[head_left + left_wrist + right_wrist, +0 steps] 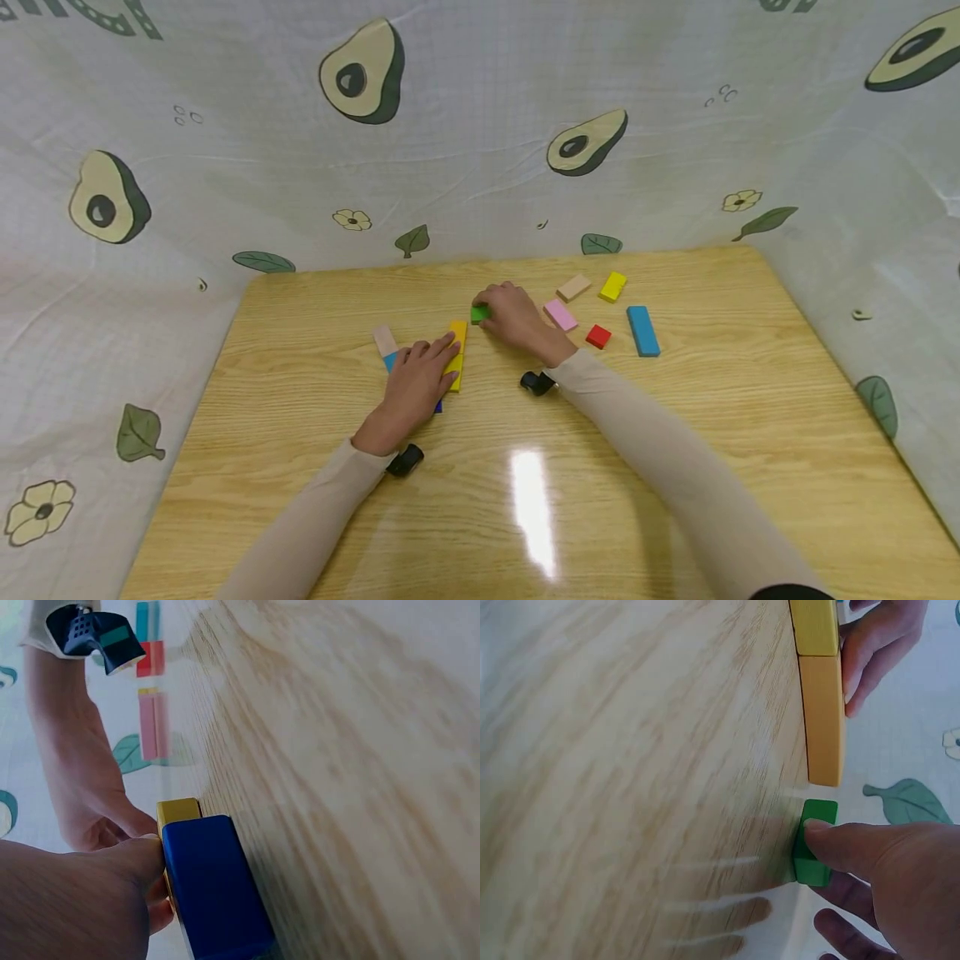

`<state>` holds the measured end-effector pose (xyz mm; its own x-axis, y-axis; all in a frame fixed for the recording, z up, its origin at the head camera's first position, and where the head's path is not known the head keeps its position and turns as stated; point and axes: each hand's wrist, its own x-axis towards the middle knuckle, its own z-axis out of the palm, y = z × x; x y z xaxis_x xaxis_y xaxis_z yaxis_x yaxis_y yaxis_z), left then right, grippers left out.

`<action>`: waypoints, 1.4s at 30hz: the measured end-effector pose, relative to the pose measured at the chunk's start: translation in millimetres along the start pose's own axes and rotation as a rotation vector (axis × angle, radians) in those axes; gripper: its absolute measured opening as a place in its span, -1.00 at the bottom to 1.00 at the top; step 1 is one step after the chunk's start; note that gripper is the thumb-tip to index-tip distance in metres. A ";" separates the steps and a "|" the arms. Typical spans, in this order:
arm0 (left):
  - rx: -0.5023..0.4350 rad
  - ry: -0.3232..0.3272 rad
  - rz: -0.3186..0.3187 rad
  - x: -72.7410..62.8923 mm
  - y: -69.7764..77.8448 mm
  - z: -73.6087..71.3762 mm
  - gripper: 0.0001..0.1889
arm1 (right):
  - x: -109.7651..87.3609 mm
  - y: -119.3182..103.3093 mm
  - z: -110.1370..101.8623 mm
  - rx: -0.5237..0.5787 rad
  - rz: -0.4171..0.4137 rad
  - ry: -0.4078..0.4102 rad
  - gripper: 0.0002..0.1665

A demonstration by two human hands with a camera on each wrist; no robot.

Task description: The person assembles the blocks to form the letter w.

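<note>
My left hand (431,358) lies flat on a row of blocks at the middle of the wooden table (675,467), its fingers straight along two yellow blocks (457,354) laid end to end. Under the palm are a tan block (385,337), a light blue block (390,361) and a dark blue block (214,885), which the thumb touches. My right hand (491,310) pinches a small green block (478,314) on the table just beyond the far end of the yellow blocks (821,712). In the right wrist view the thumb sits on the green block (815,840).
To the right of my right hand lie loose blocks: pink (560,315), red (597,337), blue (642,331), tan (573,287) and yellow (612,286). An avocado-print cloth (480,150) walls in the table on the back and both sides.
</note>
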<state>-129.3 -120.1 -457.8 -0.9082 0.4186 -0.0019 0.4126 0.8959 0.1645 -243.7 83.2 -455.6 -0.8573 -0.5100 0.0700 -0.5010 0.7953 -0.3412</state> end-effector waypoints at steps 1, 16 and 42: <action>-0.001 0.001 0.001 0.0 0.1 0.0 -0.46 | -0.1 -0.5 0.2 0.002 0.002 0.001 -0.63; -0.016 -0.001 -0.006 0.4 2.6 -1.0 -0.46 | -4.4 -5.6 0.3 -0.033 0.005 0.003 -0.56; -0.046 0.001 -0.006 -2.4 1.8 -0.4 -0.46 | -92.8 54.4 -44.6 0.077 0.077 0.114 -0.40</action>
<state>-126.4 -119.5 -457.1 -0.9108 0.4129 -0.0021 0.4033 0.8907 0.2096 -196.7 188.4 -438.8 -0.9030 -0.4043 0.1452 -0.4262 0.8011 -0.4202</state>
